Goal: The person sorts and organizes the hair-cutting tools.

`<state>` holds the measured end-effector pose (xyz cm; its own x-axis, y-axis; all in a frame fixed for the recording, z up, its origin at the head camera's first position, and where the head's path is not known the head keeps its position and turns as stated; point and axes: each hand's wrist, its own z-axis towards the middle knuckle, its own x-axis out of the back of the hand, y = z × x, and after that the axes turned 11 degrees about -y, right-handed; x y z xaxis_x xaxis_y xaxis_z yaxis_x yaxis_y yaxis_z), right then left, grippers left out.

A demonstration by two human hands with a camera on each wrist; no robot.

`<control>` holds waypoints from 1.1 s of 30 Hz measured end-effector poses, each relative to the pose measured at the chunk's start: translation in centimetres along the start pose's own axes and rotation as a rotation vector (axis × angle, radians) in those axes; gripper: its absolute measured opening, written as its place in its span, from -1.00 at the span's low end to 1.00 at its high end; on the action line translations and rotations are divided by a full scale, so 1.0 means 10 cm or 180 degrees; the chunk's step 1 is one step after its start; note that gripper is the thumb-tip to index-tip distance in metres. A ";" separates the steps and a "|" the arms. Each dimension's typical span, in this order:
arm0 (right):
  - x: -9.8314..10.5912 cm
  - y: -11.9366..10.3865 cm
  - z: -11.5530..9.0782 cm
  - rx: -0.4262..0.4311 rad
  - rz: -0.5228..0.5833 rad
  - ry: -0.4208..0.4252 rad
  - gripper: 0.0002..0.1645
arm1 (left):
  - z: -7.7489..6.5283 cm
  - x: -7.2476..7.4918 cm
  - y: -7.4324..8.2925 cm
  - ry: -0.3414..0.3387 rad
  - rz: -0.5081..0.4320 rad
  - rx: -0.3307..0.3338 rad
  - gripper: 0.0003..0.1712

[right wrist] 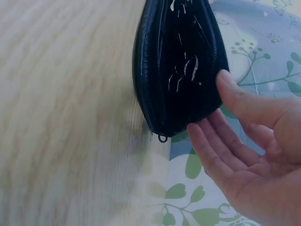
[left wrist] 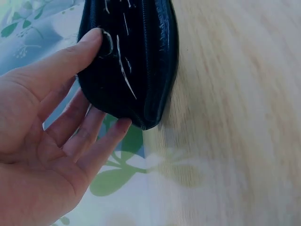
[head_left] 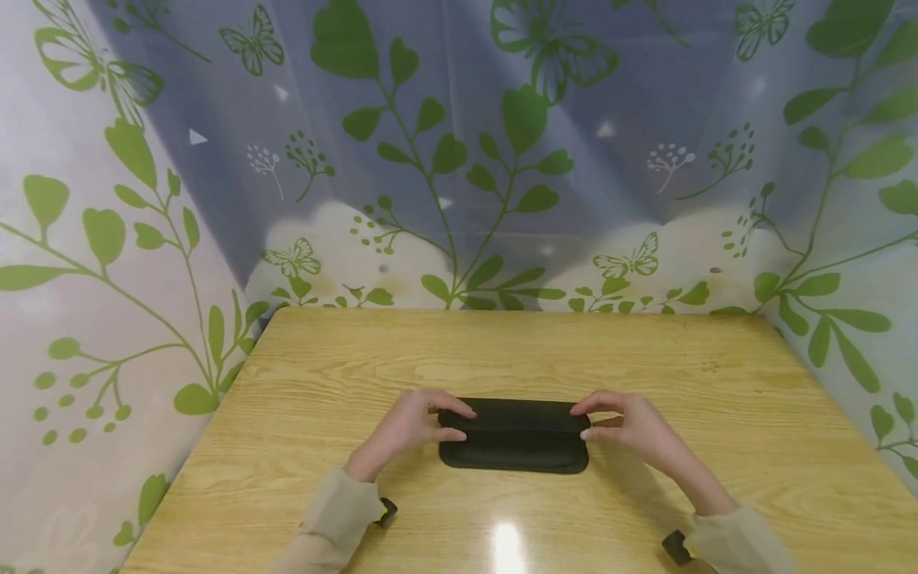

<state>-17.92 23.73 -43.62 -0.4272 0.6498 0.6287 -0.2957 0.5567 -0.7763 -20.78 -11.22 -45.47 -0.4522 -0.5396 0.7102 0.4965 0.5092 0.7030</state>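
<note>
A long black zippered case (head_left: 512, 456) with rounded ends lies in front of me on the table, its zip undone and its upper side raised. With my left hand (head_left: 414, 424) I hold the left end of that raised side, thumb (left wrist: 89, 43) on the inner edge and fingers behind. My right hand (head_left: 634, 426) grips the opposite end the same way, the thumb (right wrist: 227, 80) at the rim. Shiny, light-catching outlines (right wrist: 190, 70) show inside the dark interior; what they belong to is unclear. A small metal zip ring (right wrist: 162, 138) hangs at the right end.
The wooden table (head_left: 344, 359) runs back to a curtain (head_left: 459, 199) printed with green leaves and butterflies, which also hangs along both sides. A bright light reflection (head_left: 508, 546) lies on the tabletop near me. Dark wrist straps (head_left: 387, 512) show at both sleeves.
</note>
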 end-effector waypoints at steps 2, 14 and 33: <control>-0.02 -0.01 -0.02 0.0079 -0.0040 -0.0063 -0.60 | -0.01 -0.01 0.01 -0.0062 0.0115 -0.0038 -0.65; -0.22 0.05 0.03 0.0434 -0.0937 -0.0332 -0.42 | -0.02 -0.12 0.08 -0.0384 0.0600 0.0028 -0.62; -0.13 0.05 0.12 0.0031 -0.0981 0.0422 -0.74 | 0.06 -0.15 0.25 -0.0290 0.0876 0.0124 -0.58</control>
<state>-18.59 22.57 -44.91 -0.2017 0.5137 0.8339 -0.4020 0.7330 -0.5488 -19.33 -8.74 -44.72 -0.3699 -0.3161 0.8737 0.5816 0.6545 0.4830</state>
